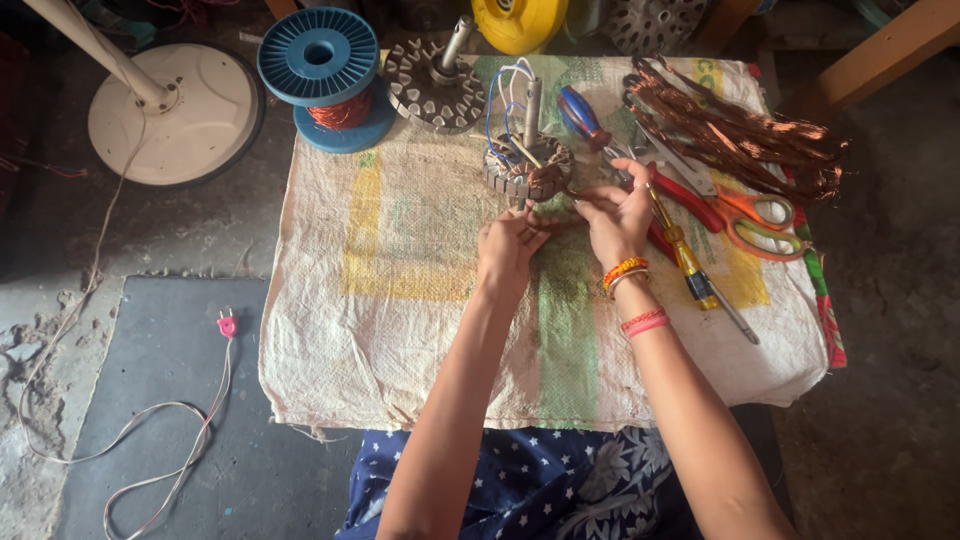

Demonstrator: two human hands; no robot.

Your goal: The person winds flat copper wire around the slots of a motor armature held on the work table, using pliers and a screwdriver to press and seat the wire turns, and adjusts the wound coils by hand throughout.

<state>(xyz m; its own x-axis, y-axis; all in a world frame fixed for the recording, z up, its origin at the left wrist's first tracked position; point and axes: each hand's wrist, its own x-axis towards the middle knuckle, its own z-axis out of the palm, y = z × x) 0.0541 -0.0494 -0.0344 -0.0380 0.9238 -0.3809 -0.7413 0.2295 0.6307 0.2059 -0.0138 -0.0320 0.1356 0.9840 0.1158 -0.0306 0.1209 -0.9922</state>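
A round metal motor stator (527, 166) with copper windings, a steel shaft and blue and white wires stands on a woven sack cloth (400, 300). My left hand (508, 245) rests just in front of it, fingers pinched at its near edge. My right hand (617, 212), with bangles on the wrist, reaches in from the right, fingertips pinching something thin beside the stator. What the fingers pinch is too small to tell.
Orange-handled scissors (752, 222), red-handled pliers (690, 200), a yellow-handled screwdriver (690, 262) and a tangle of copper wire (740, 125) lie to the right. A second stator (435, 85) and a blue spool of copper wire (325, 75) sit behind. A white fan base (175, 110) and a pink plug (227, 324) on the floor at left.
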